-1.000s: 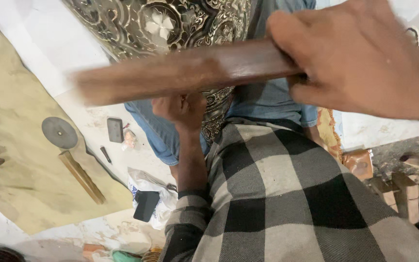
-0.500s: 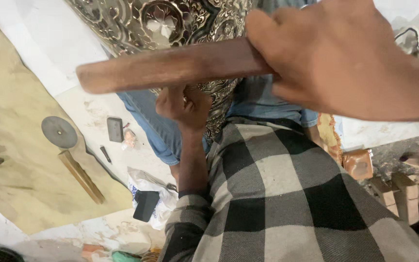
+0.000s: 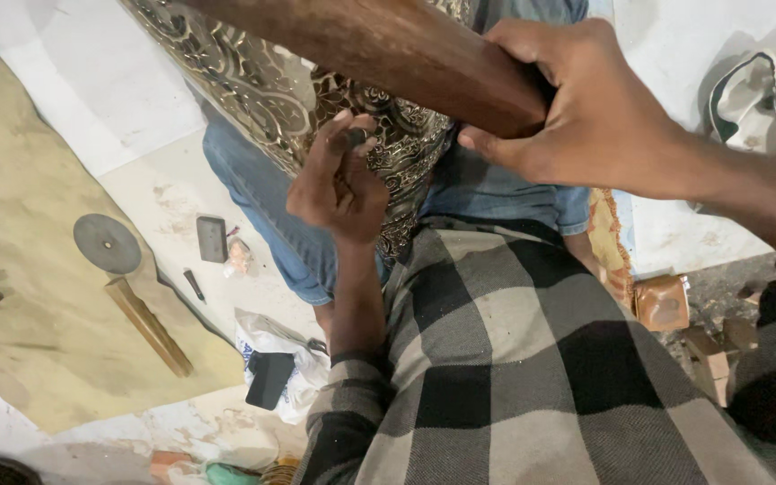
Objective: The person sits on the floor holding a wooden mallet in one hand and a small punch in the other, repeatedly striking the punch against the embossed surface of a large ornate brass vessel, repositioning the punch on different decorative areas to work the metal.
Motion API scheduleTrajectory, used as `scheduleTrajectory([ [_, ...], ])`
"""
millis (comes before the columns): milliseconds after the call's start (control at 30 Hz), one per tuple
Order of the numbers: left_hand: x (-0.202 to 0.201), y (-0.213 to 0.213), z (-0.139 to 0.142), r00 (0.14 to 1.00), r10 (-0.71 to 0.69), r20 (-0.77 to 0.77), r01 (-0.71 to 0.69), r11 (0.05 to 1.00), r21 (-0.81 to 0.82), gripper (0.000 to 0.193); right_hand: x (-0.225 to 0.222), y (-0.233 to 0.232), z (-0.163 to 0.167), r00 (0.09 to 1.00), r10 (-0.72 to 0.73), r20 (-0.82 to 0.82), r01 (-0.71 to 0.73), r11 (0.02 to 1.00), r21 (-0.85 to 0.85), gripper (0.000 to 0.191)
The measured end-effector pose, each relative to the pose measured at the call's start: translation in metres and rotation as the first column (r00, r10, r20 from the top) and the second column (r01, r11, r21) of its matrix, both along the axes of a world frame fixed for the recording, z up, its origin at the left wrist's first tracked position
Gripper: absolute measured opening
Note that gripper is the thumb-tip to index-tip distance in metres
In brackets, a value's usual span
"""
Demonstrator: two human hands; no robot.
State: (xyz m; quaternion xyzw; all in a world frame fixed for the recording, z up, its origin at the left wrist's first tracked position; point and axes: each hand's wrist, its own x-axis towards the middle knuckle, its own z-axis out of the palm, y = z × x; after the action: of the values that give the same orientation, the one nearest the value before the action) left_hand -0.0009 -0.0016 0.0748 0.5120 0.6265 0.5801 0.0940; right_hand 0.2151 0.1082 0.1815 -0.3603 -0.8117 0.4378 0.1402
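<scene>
My right hand grips one end of a thick brown wooden stick, held raised over an embossed, patterned metal sheet that lies on my lap. My left hand is closed around a small dark punch-like tool, whose tip rests against the metal sheet just below the stick. My blue jeans and checked black-and-grey shirt fill the lower right.
On the floor to the left lie a round grey disc, a wooden strip, a small dark block, a black phone on a white plastic bag, and a tan board. Small brown blocks sit at right.
My right hand has lifted the wooden stick up and to the right, so it now points toward the top of the view. My left hand has stayed on the metal sheet.
</scene>
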Motion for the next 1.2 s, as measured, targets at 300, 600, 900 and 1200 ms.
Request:
scheduleTrajectory([
  [300,-0.005,-0.007,-0.029,0.993,-0.036,-0.109,0.050,0.991,0.128,0.021,-0.011,0.018,0.044,0.991,0.093,0.099,-0.106,0.985,0.135,0.041],
  [600,-0.003,-0.018,-0.032,0.829,0.061,0.555,-0.072,0.997,-0.002,0.027,-0.023,0.014,0.042,0.987,0.129,0.093,-0.142,0.979,0.147,0.041],
  [900,0.017,-0.013,-0.045,0.958,0.274,0.088,-0.276,0.961,0.018,0.015,0.001,0.001,0.016,0.939,0.187,0.287,-0.199,0.980,0.014,0.045],
  [1200,0.010,-0.022,-0.056,0.663,-0.099,0.742,0.037,0.994,0.099,0.028,-0.027,0.015,0.064,0.928,0.281,0.246,-0.372,0.747,0.551,0.054],
])
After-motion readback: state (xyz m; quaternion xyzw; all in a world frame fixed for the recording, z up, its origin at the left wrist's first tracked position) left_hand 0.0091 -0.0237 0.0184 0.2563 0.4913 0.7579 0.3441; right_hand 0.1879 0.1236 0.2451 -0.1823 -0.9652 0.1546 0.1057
